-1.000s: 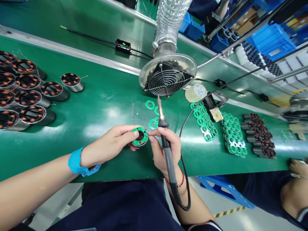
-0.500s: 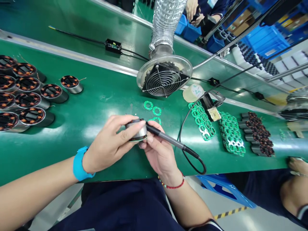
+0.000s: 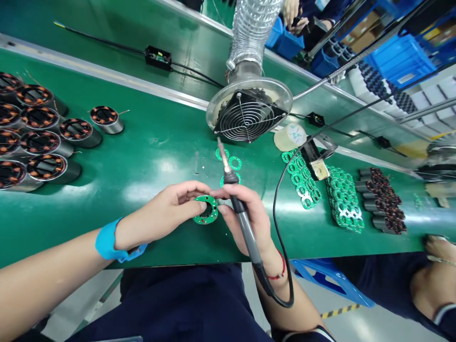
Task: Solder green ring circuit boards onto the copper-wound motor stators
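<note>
Using the fan (image 3: 246, 118) as reference. Green ring board (image 3: 211, 217) is on my side of the fan, a bit left of it, well apart from the grille, over the counter (image 3: 162, 154). My left hand (image 3: 167, 209) has it: fingers clamped on it, thumb across the top face to the edge of the hole, the rest mostly hidden. Can't see what sits under the board. My right hand (image 3: 251, 213) is wrapped round the grey handle of the soldering iron (image 3: 245, 229), tip aimed toward the fan. Right thumb and forefinger tips are just beside the board's right edge; can't tell if they pinch a lead there.

Handling, my judgement: board reads light, stiff, smooth, likelier to crack than bend. Best hold is the outer rim, off the small parts and pads. Iron should be light too, but the black cord (image 3: 274, 209) could tug. Grip behind the dark collar only; assume the tip's hot.

Loose ring boards (image 3: 231, 167) lie just my side of the fan; wound stators (image 3: 44, 166) stand well left of it, board stacks (image 3: 345, 199) right of it.
</note>
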Motion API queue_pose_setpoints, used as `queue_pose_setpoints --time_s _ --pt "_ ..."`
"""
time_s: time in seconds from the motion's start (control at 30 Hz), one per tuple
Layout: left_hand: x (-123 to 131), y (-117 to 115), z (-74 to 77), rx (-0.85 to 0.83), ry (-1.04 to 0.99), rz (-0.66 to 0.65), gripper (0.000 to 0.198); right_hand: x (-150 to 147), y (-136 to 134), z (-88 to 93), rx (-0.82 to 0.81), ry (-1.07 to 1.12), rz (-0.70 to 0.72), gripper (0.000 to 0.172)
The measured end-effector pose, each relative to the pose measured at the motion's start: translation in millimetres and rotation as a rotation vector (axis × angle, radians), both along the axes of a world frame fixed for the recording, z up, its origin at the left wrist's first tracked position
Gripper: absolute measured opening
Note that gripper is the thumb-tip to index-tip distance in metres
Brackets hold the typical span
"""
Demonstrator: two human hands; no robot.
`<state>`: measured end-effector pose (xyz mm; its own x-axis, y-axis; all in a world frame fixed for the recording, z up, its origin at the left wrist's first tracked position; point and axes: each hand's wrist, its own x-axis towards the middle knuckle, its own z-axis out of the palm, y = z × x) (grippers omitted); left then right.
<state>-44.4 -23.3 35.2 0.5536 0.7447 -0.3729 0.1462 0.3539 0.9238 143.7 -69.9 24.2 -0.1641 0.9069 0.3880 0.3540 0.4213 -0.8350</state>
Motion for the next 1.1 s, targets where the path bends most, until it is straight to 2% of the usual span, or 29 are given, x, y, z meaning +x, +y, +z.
queue_pose_setpoints --time_s 0.13,0.2,0.27,0.33,0.4,0.47,0.53,0.6,0.67,0.8,0.9,1.0,1.1 --pt "-2 -1 -3.0 0.054 0.082 -0.074 0.033 3 6 4.5 0.152 -0.168 -0.013 0.031" --pt "-3 -3 -6.0 0.252 0.146 -0.053 0.032 2 7 4.6 0.218 -0.310 -0.014 0.026" --pt "-3 -4 -8.7 0.589 0.254 -0.003 0.028 -1 7 3.4 0.224 -0.398 -0.020 0.026" --pt "-4 -5 -10.0 0.902 0.354 0.033 0.026 -6 6 1.8 0.096 -0.309 -0.053 0.029" --pt "-4 -5 -9.0 1.014 0.380 0.047 0.026 -10 5 1.1 -0.144 -0.055 -0.084 0.029" --pt "-5 -4 -6.0 0.898 0.362 0.060 0.026 -12 5 2.1 -0.368 0.235 -0.064 0.027" --pt "-5 -3 -2.2 0.672 0.326 0.063 0.027 -11 7 4.4 -0.493 0.429 -0.014 0.029" --pt "-4 -3 0.6 0.475 0.287 0.039 0.029 -10 9 6.9 -0.548 0.485 0.003 0.034" --pt "-4 -4 1.5 0.379 0.248 0.001 0.030 -10 9 7.5 -0.563 0.451 0.002 0.037" --pt "-3 -3 -0.9 0.325 0.211 -0.038 0.029 -13 5 -0.3 -0.493 0.328 -0.020 0.031" --pt "-3 -1 -2.4 0.133 0.097 -0.038 0.031 -11 1 -7.2 -0.362 0.298 -0.060 0.038" --pt "-3 0 -1.9 -0.033 -0.033 -0.021 0.032 -7 -4 -5.9 -0.184 0.191 0.075 0.063" --pt "-3 0 0.0 -0.100 -0.101 -0.024 0.031 -8 -6 -0.5 -0.151 0.034 0.247 0.065"
